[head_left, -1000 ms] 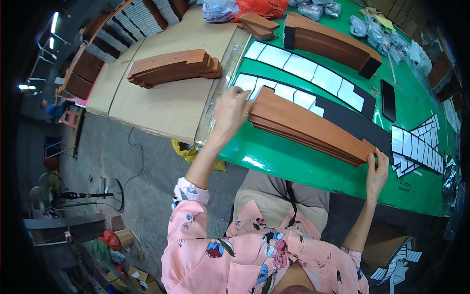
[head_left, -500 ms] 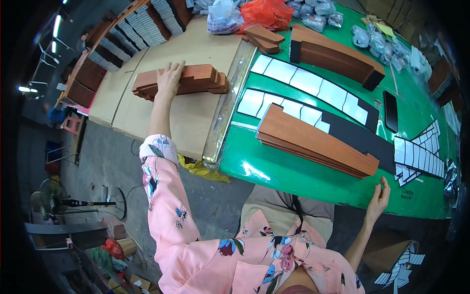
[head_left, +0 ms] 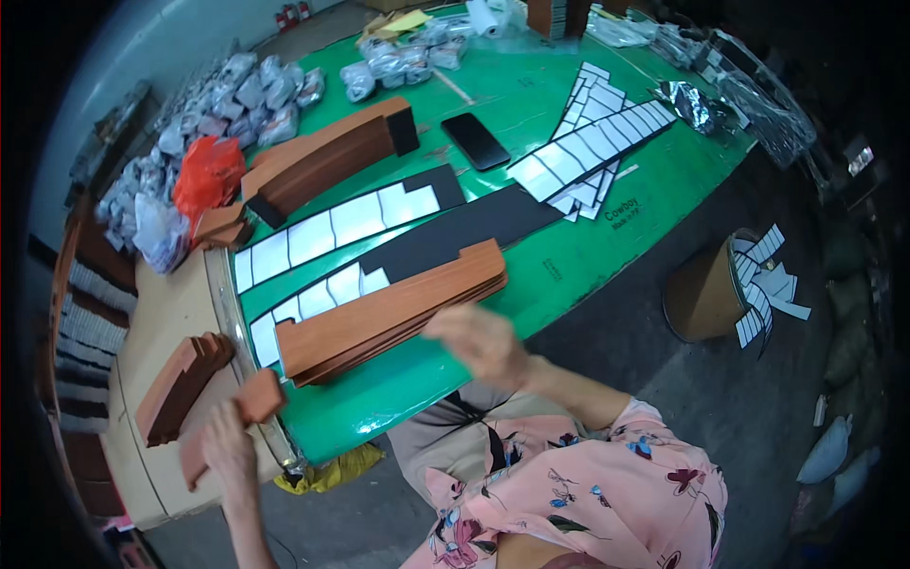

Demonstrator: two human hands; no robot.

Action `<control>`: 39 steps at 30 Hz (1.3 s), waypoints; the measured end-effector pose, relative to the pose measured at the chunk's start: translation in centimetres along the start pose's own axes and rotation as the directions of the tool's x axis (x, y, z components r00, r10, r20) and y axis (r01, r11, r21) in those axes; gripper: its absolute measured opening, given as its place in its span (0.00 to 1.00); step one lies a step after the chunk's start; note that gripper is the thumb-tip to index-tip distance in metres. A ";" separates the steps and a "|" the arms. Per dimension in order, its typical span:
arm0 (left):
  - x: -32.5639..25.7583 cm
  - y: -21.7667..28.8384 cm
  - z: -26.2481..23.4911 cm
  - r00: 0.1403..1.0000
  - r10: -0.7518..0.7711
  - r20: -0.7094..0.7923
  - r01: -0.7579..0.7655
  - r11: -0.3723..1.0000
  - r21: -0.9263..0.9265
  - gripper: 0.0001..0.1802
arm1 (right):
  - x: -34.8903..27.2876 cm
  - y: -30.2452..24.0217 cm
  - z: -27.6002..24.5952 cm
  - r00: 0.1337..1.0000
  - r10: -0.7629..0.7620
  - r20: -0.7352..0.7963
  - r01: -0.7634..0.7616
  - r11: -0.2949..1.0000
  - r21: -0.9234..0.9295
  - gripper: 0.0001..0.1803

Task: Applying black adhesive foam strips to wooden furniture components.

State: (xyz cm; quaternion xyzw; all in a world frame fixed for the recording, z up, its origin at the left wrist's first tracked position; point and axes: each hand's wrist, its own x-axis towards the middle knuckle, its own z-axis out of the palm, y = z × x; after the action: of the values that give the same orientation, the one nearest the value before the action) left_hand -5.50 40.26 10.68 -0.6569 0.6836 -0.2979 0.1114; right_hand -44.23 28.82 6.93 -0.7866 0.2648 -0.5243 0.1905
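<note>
My left hand (head_left: 227, 438) is closed around a reddish-brown, wood-coloured slat (head_left: 258, 396), which slants over the cardboard-covered surface. Beside it lies a short stack of similar notched slats (head_left: 180, 387). My right hand (head_left: 482, 349) is smeared by motion close to the near side of a longer stack of brown slats (head_left: 398, 308); whether it touches them I cannot tell. That stack rests partly on a black strip (head_left: 474, 228) with white backing pieces. Behind it lies another black strip with white backing (head_left: 336, 226).
A thick curved brown stack (head_left: 327, 156) with black ends stands farther back on the green table (head_left: 578, 275). A phone (head_left: 476, 141) and fanned white-backed strips (head_left: 592, 142) lie to its right. Plastic-wrapped bundles and a red bag (head_left: 207, 174) are far left. A bin (head_left: 703, 296) stands right.
The view has swung to the right. My left hand has taken a slat off the short stack and moved it toward me. My right hand has come up to the longer stack.
</note>
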 end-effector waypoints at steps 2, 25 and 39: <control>0.5 4.9 -2.9 0.995 0.094 0.034 -0.089 0.988 -0.128 0.16 | -0.5 -2.2 1.2 0.997 -0.064 0.033 0.060 0.990 0.124 0.14; 1.5 14.5 -3.0 0.989 -0.117 -0.093 -0.012 0.559 -0.829 0.29 | -5.0 6.9 -7.9 0.902 0.272 0.336 -0.139 0.918 -0.371 0.15; 1.2 20.4 1.3 0.834 -0.458 0.307 0.227 -0.221 -0.948 0.33 | 8.8 12.7 -4.4 0.877 0.269 0.399 -0.185 0.954 -0.237 0.07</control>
State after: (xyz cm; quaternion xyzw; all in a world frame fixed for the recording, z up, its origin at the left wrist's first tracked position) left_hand -21.92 37.93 -1.37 -0.6538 0.4676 0.2324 -0.5476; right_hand -48.39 13.29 7.61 -0.8600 0.3564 -0.2856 0.2275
